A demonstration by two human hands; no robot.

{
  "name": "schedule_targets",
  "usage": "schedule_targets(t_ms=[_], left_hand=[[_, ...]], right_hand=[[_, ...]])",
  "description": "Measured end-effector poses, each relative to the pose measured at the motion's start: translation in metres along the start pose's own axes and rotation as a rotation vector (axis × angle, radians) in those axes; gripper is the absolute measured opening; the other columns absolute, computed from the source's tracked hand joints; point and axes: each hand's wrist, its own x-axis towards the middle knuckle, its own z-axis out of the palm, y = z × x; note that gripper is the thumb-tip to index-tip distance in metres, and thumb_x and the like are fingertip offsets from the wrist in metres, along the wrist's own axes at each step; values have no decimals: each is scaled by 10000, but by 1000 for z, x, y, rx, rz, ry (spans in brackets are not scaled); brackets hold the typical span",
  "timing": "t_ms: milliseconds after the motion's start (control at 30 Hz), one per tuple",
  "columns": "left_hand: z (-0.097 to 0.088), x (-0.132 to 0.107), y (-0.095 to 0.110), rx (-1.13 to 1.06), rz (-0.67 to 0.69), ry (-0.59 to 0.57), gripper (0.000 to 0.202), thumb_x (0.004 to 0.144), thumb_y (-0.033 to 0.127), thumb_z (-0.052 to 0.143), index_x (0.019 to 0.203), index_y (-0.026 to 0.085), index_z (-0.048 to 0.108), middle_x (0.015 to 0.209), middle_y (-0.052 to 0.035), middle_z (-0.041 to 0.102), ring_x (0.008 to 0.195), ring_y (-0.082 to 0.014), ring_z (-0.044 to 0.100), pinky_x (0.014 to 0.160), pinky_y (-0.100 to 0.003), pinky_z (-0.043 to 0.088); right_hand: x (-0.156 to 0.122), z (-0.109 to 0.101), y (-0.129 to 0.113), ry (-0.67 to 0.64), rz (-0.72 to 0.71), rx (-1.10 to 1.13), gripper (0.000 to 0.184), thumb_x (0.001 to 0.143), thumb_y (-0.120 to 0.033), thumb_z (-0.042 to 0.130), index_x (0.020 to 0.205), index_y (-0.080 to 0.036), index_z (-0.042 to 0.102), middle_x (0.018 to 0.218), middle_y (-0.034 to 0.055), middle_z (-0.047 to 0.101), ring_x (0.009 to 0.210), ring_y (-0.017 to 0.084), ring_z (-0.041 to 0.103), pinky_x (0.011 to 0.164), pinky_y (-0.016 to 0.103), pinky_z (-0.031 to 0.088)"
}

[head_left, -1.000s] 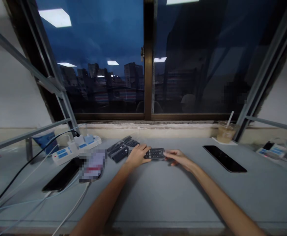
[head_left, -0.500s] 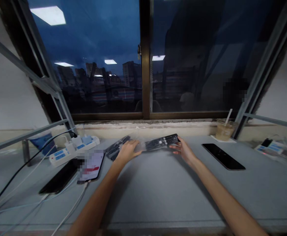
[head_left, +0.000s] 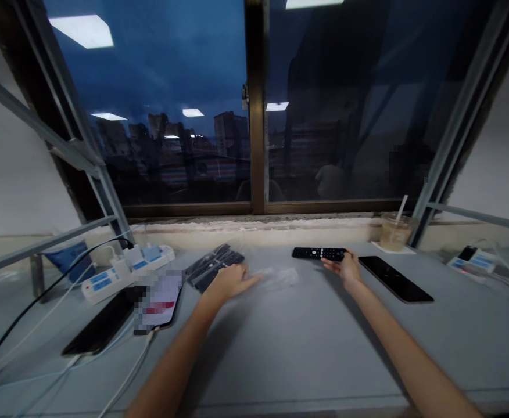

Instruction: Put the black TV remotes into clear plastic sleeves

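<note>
- Dark blue glass fills the window (head_left: 171,69) across the upper half of the frame, with buildings and reflected ceiling lights in it.
- The grey tabletop (head_left: 298,348) spans the lower half.
- A white power strip (head_left: 106,283) lies at the left, plugs and cables in it.
- Below it, a dark phone (head_left: 101,322) lies with its cable attached.
- Another black phone (head_left: 396,280) lies right of centre, near the right hand (head_left: 349,270).
- A lit phone (head_left: 167,295), its screen partly blurred, lies left of centre.
- Dark wrapped remotes (head_left: 211,266) lie overlapping near the middle, just beyond the left hand (head_left: 232,281).
- The left hand's thumb stretches rightward to a clear plastic sleeve (head_left: 285,277); whether its fingers pinch it cannot be told.
- A straw cup (head_left: 394,233) stands at the right, near the sill.
- The unwrapped black remote (head_left: 313,253), right of centre, is held by its right end between the right hand's closed fingers.
</note>
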Motion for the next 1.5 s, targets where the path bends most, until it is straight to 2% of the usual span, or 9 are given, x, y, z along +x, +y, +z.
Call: schedule_targets(t_ms=[300, 467, 533, 667, 767, 867, 1033, 1267, 1500], left_hand=[[24, 5, 14, 19, 239, 68, 374, 850, 415, 446, 1136, 185, 513, 1087, -86, 549, 1033, -220, 518, 907, -358, 377], [31, 2, 24, -22, 300, 5, 338, 819, 468, 491, 936, 172, 605, 958, -71, 570, 950, -215, 532, 860, -351, 397], [32, 2, 23, -11, 272, -6, 335, 817, 470, 496, 862, 157, 608, 923, -70, 575, 927, -218, 538, 843, -351, 398], [29, 4, 16, -6, 234, -67, 280, 814, 417, 532, 832, 146, 604, 920, -65, 583, 897, -201, 549, 805, -309, 401], [24, 5, 9, -8, 178, -121, 216, 811, 349, 551, 835, 144, 612, 939, -68, 592, 889, -189, 553, 794, -282, 395], [17, 4, 3, -14, 102, -167, 168, 798, 300, 552, 803, 149, 626, 916, -63, 608, 848, -179, 562, 774, -270, 392], [13, 5, -4, -42, 57, -214, 176, 724, 338, 609, 748, 165, 632, 794, -30, 625, 766, -175, 573, 751, -283, 405], [29, 11, -10, 141, -208, 205, 497, 804, 410, 506, 1201, 112, 472, 1207, -155, 489, 1136, -285, 418, 938, -401, 327], [42, 9, -15, 266, -367, 119, 565, 837, 395, 461, 1256, 19, 419, 1294, -228, 400, 1210, -321, 352, 975, -404, 302]], right_hand=[[-6, 0, -4, 174, 58, -180, 205, 715, -198, 598, 905, -164, 528, 719, 34, 631, 493, 112, 599, 383, 181, 470], [-14, 0, -8, 203, -28, -323, 552, 656, -242, 633, 1174, -125, 482, 965, 133, 620, 561, 138, 597, 426, 230, 469], [-20, 4, -12, 220, -209, -456, 620, 622, -284, 660, 1204, -154, 491, 1104, 143, 566, 573, 124, 570, 524, 265, 484], [-39, 24, -12, -99, -639, -761, 369, 693, -402, 600, 989, -187, 649, 992, 76, 623, 547, 110, 495, 622, 295, 447], [-54, 39, -4, -551, -602, -812, 321, 700, -457, 610, 888, -208, 686, 885, 41, 652, 586, 121, 504, 575, 262, 413], [-63, 47, 4, -769, -571, -878, 272, 696, -441, 636, 837, -218, 699, 796, 20, 652, 619, 126, 514, 578, 249, 396], [-67, 49, 8, -790, -650, -927, 195, 732, -394, 621, 791, -228, 704, 786, 17, 644, 627, 122, 516, 595, 246, 392], [-71, 52, 11, -847, -717, -914, 204, 760, -405, 590, 812, -240, 699, 796, 17, 643, 650, 128, 539, 602, 243, 403], [-73, 50, 8, -742, -743, -939, 244, 825, -375, 488, 870, -235, 682, 852, 27, 658, 675, 142, 555, 628, 259, 423]])
